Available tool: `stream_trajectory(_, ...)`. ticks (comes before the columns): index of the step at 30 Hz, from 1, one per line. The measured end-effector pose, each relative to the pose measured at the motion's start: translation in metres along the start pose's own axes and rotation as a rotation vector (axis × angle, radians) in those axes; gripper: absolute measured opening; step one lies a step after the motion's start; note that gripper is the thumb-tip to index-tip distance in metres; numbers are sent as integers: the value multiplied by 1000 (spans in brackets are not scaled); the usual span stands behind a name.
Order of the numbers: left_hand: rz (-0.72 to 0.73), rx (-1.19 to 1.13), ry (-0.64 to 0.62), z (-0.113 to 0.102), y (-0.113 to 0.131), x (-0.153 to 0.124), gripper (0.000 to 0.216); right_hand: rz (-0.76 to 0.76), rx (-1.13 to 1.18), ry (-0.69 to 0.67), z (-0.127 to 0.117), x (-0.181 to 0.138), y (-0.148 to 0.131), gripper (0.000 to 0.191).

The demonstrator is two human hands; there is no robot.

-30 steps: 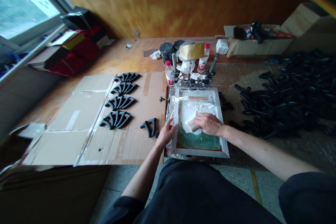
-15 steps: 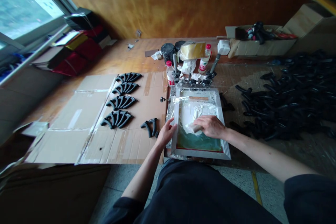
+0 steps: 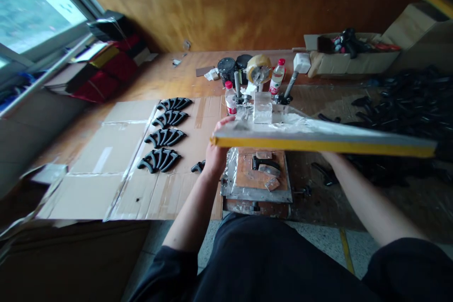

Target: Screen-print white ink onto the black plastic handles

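1. At left, four fans of black handles [image 3: 163,137] lay on flattened cardboard [image 3: 88,188] covering the bench.
2. The left hand [image 3: 216,153] gripped the left end of the frame [image 3: 325,144], its fingers curled round the corner. Just left of it lay another handle [image 3: 198,166], partly hidden.
3. The frame stood raised over the board [image 3: 244,177], stretching far to the right; a white block [image 3: 263,109] seemed to rest on it.
4. On the board, near the middle, lay a single black handle [image 3: 266,162] among small blocks. Good handling probably meant keeping the frame steady and clear of that handle, lest it smear or the white block slide.
5. The right forearm [image 3: 361,198] reached behind the frame; I could not tell how those fingers stood.
6. Farther right spread a dark pile [image 3: 396,99].
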State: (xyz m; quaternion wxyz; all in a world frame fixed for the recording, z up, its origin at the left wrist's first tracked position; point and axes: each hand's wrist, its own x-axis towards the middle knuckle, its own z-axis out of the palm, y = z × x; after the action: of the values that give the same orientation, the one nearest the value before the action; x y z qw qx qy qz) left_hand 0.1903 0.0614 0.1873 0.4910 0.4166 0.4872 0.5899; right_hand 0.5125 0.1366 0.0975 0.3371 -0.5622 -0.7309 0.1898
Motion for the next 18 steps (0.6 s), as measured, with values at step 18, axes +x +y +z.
stream_trajectory(18,-600,457,216,-106,-126,-64,52,157,-348,-303,40,-88,-3,36)
